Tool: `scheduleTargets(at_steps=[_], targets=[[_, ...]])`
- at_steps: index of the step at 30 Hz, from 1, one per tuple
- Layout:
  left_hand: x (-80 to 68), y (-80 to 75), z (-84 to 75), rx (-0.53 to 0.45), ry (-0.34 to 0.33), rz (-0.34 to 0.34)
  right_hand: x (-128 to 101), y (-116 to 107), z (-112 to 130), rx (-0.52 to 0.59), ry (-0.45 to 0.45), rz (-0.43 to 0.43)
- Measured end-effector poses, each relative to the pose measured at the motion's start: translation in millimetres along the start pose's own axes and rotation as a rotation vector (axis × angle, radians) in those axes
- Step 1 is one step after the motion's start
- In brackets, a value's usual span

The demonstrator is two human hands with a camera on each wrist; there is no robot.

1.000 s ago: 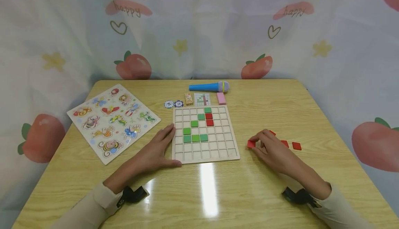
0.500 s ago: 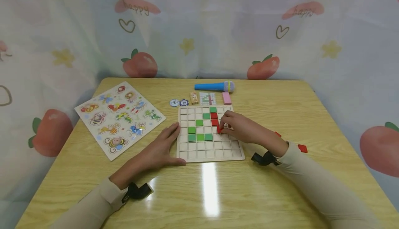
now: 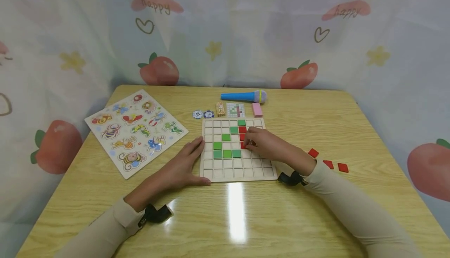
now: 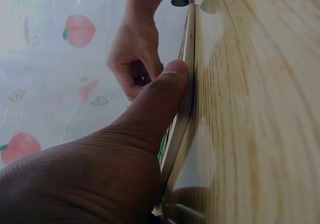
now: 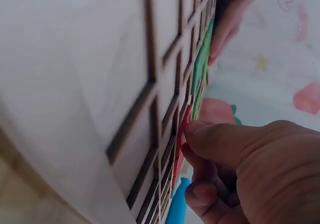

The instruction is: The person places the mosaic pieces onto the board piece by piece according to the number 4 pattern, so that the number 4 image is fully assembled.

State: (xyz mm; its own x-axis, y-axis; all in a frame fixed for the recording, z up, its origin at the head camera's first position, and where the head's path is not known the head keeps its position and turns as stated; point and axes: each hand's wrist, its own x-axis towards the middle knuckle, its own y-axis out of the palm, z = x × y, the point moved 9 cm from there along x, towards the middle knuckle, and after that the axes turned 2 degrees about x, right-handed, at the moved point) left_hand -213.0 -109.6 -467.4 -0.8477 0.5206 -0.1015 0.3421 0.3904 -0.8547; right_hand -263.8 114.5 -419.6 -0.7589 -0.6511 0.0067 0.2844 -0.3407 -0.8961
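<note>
One red tile [image 3: 242, 145] sits near the middle of the grid board [image 3: 238, 173], and I have the right hand [image 3: 265, 143] pinching it, reaching in from four o'clock. Two more red tiles [image 3: 242, 129] line up above it toward twelve; of seven green tiles [image 3: 227, 153], three form a row at its eight o'clock. I see the left hand [image 3: 181, 167] spread between eight and nine, fingers at the board's side, thumb on its near edge. Loose red pieces [image 3: 343, 167] lie on the worktop [image 3: 299, 215] just past three. Beyond the board I make out a patterned card [image 3: 235, 110] and blue microphone [image 3: 242, 96] at twelve, a pink block [image 3: 257, 110] at one.
</note>
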Motion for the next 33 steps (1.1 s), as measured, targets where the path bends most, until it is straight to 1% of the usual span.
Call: scheduleTargets(at_steps=[3, 5, 6, 8, 10, 12, 14, 16, 17, 20, 23, 25, 27, 30, 33], targets=[[-0.4, -0.4, -0.7, 0.001, 0.005, -0.002, -3, 1, 0, -0.008, -0.022, -0.022], [-0.1, 0.7, -1.0, -0.003, 0.004, 0.000, -13, -3, -1, -0.008, -0.026, -0.050], [0.0, 1.4, -1.1, -0.005, 0.003, 0.003, -20, -8, -2, -0.007, -0.030, -0.076], [-0.1, 2.8, -0.9, -0.009, -0.001, 0.011, -39, -22, -4, 0.000, -0.049, -0.155], [-0.3, 3.8, 0.2, -0.006, -0.011, 0.019, -66, -41, -6, 0.005, -0.077, -0.269], [-0.3, 3.5, 0.6, 0.000, -0.017, 0.024, -98, -62, -12, 0.001, -0.113, -0.400], [-0.4, 2.5, 1.1, 0.007, -0.023, 0.023, -132, -80, -21, -0.012, -0.123, -0.514], [-0.3, 1.4, 1.3, 0.010, -0.026, 0.022, -166, -94, -35, -0.009, -0.096, -0.608], [-0.3, 1.3, 1.2, 0.008, -0.027, 0.024, -182, -98, -43, 0.003, -0.066, -0.644], [-1.5, 0.7, 1.3, 0.001, -0.029, 0.029, -226, -102, -71, 0.071, 0.062, -0.715], [-3.0, 1.1, 1.6, -0.004, -0.033, 0.037, -256, -95, -98, 0.123, 0.192, -0.739], [-3.6, 1.1, 1.7, -0.003, -0.034, 0.038, -269, -88, -112, 0.120, 0.258, -0.739], [-3.3, 0.7, 1.6, -0.001, -0.031, 0.033, -276, -82, -126, 0.113, 0.318, -0.728], [-2.2, -0.4, 0.5, -0.001, -0.021, 0.027, -282, -70, -144, 0.075, 0.441, -0.650], [-1.2, -0.8, -1.1, -0.002, -0.012, 0.029, -285, -57, -155, 0.055, 0.513, -0.548]])
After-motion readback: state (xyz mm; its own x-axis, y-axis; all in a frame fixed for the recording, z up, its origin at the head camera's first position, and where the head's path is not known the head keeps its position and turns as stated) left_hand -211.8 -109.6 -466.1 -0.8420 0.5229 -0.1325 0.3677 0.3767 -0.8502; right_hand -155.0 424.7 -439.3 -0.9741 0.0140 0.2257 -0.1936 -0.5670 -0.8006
